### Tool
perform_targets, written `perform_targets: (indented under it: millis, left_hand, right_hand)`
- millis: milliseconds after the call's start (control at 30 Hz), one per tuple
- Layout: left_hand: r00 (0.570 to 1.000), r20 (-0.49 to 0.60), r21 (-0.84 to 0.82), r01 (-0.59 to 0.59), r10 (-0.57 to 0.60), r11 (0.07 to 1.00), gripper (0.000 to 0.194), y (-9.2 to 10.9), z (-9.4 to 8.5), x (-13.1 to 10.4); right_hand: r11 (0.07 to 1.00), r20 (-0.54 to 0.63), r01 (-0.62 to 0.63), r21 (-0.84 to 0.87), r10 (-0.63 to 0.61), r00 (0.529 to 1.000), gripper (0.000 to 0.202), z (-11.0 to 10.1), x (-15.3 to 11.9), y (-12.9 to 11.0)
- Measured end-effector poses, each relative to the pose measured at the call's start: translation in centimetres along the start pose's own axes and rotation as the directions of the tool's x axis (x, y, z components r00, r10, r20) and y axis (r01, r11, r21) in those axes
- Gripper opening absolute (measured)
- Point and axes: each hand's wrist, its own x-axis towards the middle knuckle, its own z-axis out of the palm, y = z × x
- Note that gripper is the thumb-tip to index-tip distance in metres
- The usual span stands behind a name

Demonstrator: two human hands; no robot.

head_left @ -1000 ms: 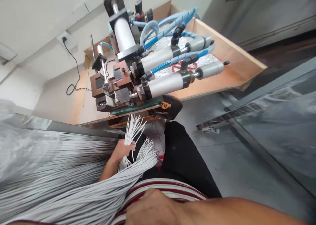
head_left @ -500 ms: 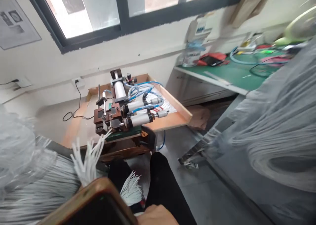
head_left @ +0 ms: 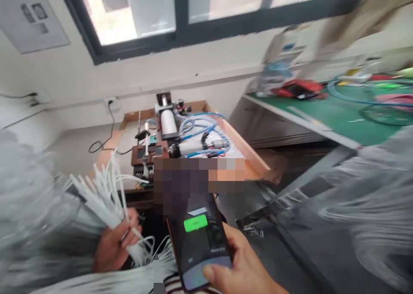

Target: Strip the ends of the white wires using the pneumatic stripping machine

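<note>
My left hand (head_left: 112,244) is closed around a bundle of thin white cables (head_left: 103,195), whose loose ends fan out up and to the left. In my right hand (head_left: 245,259) is a smartphone (head_left: 201,251), tilted up in front of me with my thumb on the lower part of its screen. The screen is lit and shows a green bar; its upper end is hidden by pixelation. Beyond both hands stands a bench machine (head_left: 148,150) with white cylinders and blue air hoses. One cable end reaches towards its front edge.
A wooden tray-like bench (head_left: 248,150) carries the machine. To the right, a green-topped table (head_left: 348,117) holds a red pouch (head_left: 300,89) and blue tubing. Plastic-wrapped coils (head_left: 371,225) stand at the near right. More wrapped cables (head_left: 26,225) lie on the left.
The phone has come up and right from the bottom edge, and its lit screen now faces me. My left hand has come into view on the cable bundle. The view has shifted left.
</note>
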Motion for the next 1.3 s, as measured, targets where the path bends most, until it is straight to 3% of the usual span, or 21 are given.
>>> perform_targets:
  millis: [133,233,400,533,833,1300]
  left_hand:
    - [0.998,-0.06,-0.001,0.031,-0.031,1.0,0.019,-0.1,1.1,-0.1]
    - [0.995,-0.1,0.056,0.015,-0.01,0.998,0.018,-0.8,0.5,-0.5]
    - [0.983,-0.17,0.136,-0.039,0.062,0.99,0.011,-1.4,-0.7,-1.0]
    - [0.976,-0.199,0.139,-0.063,0.09,0.988,0.012,-1.7,-1.6,-0.8]
    - [0.986,-0.148,0.078,-0.063,0.074,0.995,0.011,-2.0,-2.5,-0.9]
    - [0.996,-0.048,0.103,-0.068,0.073,0.992,0.006,-2.2,-2.7,-1.3]
  right_hand:
    - [0.984,0.065,-0.177,0.0,0.176,0.982,0.027,1.6,2.0,2.9]
    - [0.963,0.136,-0.266,0.042,0.258,0.957,0.028,2.5,2.7,4.8]
    - [0.931,0.142,-0.347,0.115,0.33,0.933,0.029,3.7,3.2,6.1]
    - [0.923,0.112,-0.367,0.121,0.354,0.928,0.029,4.3,3.4,6.7]
    - [0.914,0.023,-0.394,0.094,0.394,0.919,0.03,5.5,3.4,7.1]
    - [0.916,0.033,-0.395,0.064,0.394,0.919,0.03,4.9,2.6,7.0]
